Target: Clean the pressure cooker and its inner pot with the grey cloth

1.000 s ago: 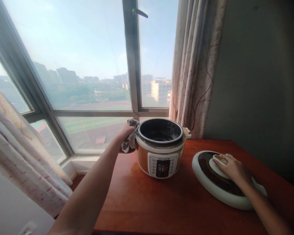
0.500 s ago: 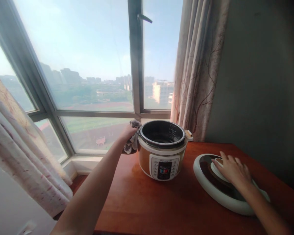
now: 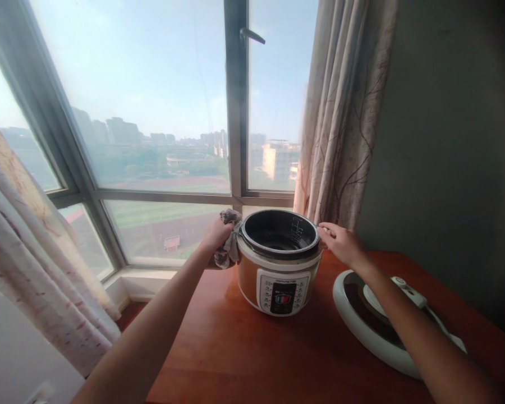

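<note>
An electric pressure cooker [image 3: 247, 275], white and tan with a button panel, stands lidless on the table. Its dark inner pot [image 3: 266, 229] shows measuring marks on the wall. My left hand [image 3: 217, 234] is closed on a crumpled grey cloth [image 3: 226, 257] against the cooker's left side. At the right side, my right hand [image 3: 340, 242] has its fingers closed around the cooker's handle, which they mostly cover. The round white-and-brown lid [image 3: 353, 322] lies on the table at right, partly hidden beneath my right forearm.
The reddish wooden table [image 3: 244, 359] bears both cooker and lid. Behind it rise a large window [image 3: 160, 101] and a patterned curtain [image 3: 336, 112]. Another curtain [image 3: 37, 264] hangs at left, and a dark wall [image 3: 441, 140] stands at right.
My right hand has left the lid's knob and moved left to the cooker's right handle. My left hand stays at the cooker's left side with the cloth.
</note>
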Demonstrator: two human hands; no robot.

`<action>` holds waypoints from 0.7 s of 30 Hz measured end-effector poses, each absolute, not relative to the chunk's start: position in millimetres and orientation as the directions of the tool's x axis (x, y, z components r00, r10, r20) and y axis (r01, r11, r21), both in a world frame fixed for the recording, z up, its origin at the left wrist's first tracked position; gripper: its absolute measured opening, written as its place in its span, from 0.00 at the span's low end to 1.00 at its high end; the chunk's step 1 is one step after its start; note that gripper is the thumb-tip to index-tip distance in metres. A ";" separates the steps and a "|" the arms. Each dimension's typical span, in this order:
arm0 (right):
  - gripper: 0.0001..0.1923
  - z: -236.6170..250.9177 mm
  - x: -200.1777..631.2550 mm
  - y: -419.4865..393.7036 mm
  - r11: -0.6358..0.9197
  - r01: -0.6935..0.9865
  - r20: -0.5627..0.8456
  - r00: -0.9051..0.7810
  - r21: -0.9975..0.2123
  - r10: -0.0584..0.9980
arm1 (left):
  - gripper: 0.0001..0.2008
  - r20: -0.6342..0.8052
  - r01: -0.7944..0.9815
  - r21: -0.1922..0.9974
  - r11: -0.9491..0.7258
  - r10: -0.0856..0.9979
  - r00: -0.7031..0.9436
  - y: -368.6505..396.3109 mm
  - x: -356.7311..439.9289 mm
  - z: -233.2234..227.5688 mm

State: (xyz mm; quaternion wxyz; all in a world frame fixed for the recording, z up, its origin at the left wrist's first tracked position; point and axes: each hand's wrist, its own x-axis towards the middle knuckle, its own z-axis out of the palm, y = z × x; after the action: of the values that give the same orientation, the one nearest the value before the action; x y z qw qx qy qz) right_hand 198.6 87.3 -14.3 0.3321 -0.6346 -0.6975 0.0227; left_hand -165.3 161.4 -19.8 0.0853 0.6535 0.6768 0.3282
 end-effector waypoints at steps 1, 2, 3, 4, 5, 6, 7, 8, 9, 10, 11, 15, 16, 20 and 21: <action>0.24 -11.5 193.7 92.1 0.158 0.874 0.392 0.041 -0.460 0.919 | 0.15 0.316 0.839 0.540 -0.064 0.939 -0.132 159.0 -165.9 -18.2; 0.23 -9.6 190.0 96.7 0.130 0.882 0.361 0.049 -0.454 0.931 | 0.15 0.320 0.849 0.524 -0.060 0.938 -0.131 156.6 -166.7 -16.1; 0.21 -8.7 187.5 101.0 0.112 0.891 0.345 0.052 -0.440 0.937 | 0.14 0.325 0.860 0.508 -0.057 0.937 -0.130 154.4 -167.6 -13.4; 0.20 -8.5 185.9 104.9 0.104 0.899 0.340 0.053 -0.426 0.939 | 0.13 0.332 0.869 0.492 -0.055 0.934 -0.129 152.3 -168.6 -10.2; 0.18 -8.9 185.2 108.1 0.101 0.903 0.341 0.053 -0.418 0.939 | 0.13 0.340 0.876 0.480 -0.052 0.931 -0.131 150.5 -169.4 -6.5; 0.17 -9.7 185.1 110.7 0.096 0.906 0.337 0.053 -0.411 0.940 | 0.13 0.348 0.882 0.469 -0.043 0.927 -0.140 149.1 -169.7 -2.3; 0.16 -10.7 185.4 112.7 0.090 0.909 0.332 0.055 -0.406 0.942 | 0.13 0.360 0.890 0.456 -0.029 0.920 -0.154 148.0 -169.4 2.4; 0.16 -11.9 185.8 114.1 0.083 0.912 0.327 0.058 -0.402 0.943 | 0.14 0.376 0.897 0.443 -0.008 0.910 -0.177 147.1 -168.1 7.3; 0.15 -13.0 186.2 115.1 0.074 0.914 0.323 0.064 -0.398 0.944 | 0.15 0.396 0.903 0.429 0.015 0.895 -0.204 146.1 -165.6 12.3; 0.15 -13.9 186.4 115.8 0.064 0.917 0.320 0.072 -0.395 0.945 | 0.16 0.422 0.909 0.414 0.038 0.877 -0.229 145.0 -161.8 17.2; 0.15 -14.6 186.3 116.3 0.053 0.918 0.319 0.081 -0.393 0.944 | 0.17 0.448 0.916 0.398 0.053 0.860 -0.245 143.6 -156.8 21.8; 0.14 -15.8 184.2 118.1 0.024 0.917 0.317 0.113 -0.398 0.942 | 0.19 0.454 0.955 0.292 -0.040 0.885 -0.102 135.6 -131.1 32.4; 0.14 -15.8 183.6 118.7 0.020 0.915 0.316 0.119 -0.403 0.941 | 0.18 0.430 0.961 0.263 -0.088 0.902 -0.035 133.8 -125.6 33.2; 0.12 -15.9 183.3 122.2 0.019 0.897 0.311 0.133 -0.441 0.941 | 0.20 0.365 0.960 0.219 -0.177 0.927 0.088 132.2 -116.1 33.9; 0.12 -16.1 183.7 123.2 0.021 0.891 0.312 0.136 -0.453 0.940 | 0.19 0.359 0.960 0.223 -0.171 0.930 0.082 133.2 -116.2 34.0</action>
State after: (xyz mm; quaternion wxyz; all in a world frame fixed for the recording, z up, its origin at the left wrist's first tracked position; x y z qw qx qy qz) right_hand 183.7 123.2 -16.1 0.2838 -0.6981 -0.6559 0.0434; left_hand -116.2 133.2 34.0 -0.0352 0.7348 0.6428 0.2136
